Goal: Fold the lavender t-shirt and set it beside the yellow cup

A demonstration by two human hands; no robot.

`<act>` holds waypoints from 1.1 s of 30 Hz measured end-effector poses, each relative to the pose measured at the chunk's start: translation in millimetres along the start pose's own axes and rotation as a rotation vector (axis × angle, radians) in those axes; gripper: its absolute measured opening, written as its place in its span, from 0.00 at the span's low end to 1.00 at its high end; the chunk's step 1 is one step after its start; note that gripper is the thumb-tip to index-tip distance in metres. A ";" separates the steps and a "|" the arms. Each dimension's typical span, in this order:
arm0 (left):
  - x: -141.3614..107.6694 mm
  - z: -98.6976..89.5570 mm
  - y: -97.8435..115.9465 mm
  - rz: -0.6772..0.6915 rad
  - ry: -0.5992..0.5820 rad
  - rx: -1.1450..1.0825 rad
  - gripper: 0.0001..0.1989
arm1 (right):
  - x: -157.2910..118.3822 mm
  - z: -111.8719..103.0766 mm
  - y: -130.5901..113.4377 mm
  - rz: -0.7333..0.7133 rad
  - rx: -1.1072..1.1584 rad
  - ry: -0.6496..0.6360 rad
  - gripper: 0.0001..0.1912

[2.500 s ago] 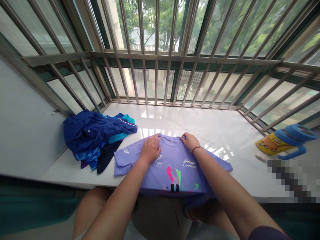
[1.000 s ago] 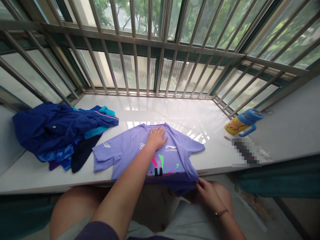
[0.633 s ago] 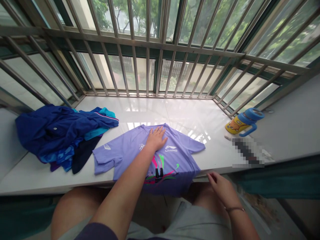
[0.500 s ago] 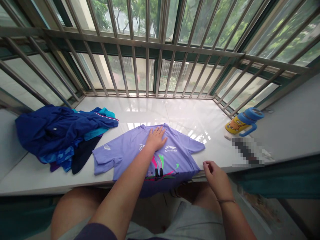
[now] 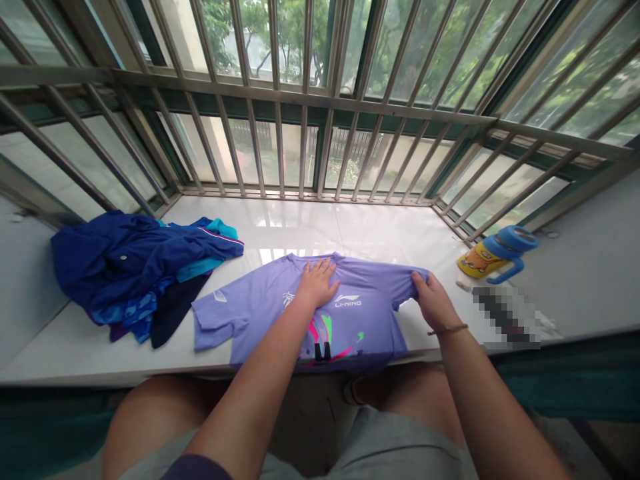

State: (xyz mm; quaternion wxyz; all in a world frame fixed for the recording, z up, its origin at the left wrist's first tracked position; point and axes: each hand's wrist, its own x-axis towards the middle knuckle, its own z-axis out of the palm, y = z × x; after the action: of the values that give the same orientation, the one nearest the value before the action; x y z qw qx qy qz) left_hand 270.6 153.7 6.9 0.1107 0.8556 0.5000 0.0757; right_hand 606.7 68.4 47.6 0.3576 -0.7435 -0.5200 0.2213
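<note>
A lavender T-shirt (image 5: 270, 293) with a white LI-NING logo and a pink, green and black print lies front side up on the white sill, its lower part hanging over the front edge. My left hand (image 5: 319, 283) rests flat with spread fingers on the chest just below the collar. At the end of the sleeve on the right, my right hand (image 5: 433, 297) pinches the cuff between thumb and fingers, and that sleeve is drawn out straight. The sleeve on the left lies loose on the sill.
A heap of blue and dark clothes (image 5: 135, 267) lies on the left of the sill (image 5: 295, 227). On the right stands a blue and yellow bottle (image 5: 493, 253) with a handle, near a blurred-out dark object (image 5: 505, 317). Metal window bars (image 5: 320, 103) rise behind.
My right hand has moved up from beside the shirt's lower edge and taken hold of the right-side sleeve cuff, stretching it outward. My left hand stays on the chest.
</note>
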 end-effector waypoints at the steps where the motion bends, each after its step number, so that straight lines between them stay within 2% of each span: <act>1: 0.1 0.0 0.2 -0.001 0.001 0.000 0.35 | 2.9 -1.5 -0.4 0.001 0.007 0.012 0.27; 5: 0.3 -0.6 0.5 -0.009 0.000 -0.008 0.35 | 20.4 -5.2 2.7 0.072 -0.090 0.034 0.20; 8: -0.4 -1.7 0.4 -0.012 -0.011 -0.017 0.35 | 32.9 -9.7 3.9 0.132 -0.149 -0.029 0.15; 12: -1.5 -2.3 0.6 -0.014 -0.003 -0.017 0.35 | 36.5 -18.2 1.5 0.125 -0.105 -0.143 0.19; 15: -1.4 -1.7 1.0 -0.013 0.009 -0.022 0.34 | 34.9 -23.1 3.2 0.114 -0.099 -0.172 0.22; 19: -0.5 -0.9 1.1 -0.013 0.009 -0.033 0.34 | 37.9 -31.3 13.1 0.162 -0.241 -0.133 0.13; 23: 0.1 -0.7 1.2 -0.011 0.008 -0.033 0.35 | 39.5 -39.2 22.4 0.183 -0.295 -0.084 0.11; 28: -0.2 -1.1 1.1 -0.017 0.007 -0.022 0.34 | 34.9 -36.5 31.2 0.183 -0.217 -0.097 0.18; 33: 0.8 -0.5 0.6 -0.011 -0.005 -0.016 0.35 | 34.3 -35.6 35.9 0.226 -0.239 -0.080 0.16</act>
State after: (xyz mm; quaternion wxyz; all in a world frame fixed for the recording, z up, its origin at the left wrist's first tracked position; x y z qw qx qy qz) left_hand 271.4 154.2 7.6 0.1191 0.8523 0.5036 0.0766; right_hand 666.1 82.4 44.7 0.2184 -0.8252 -0.4693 0.2260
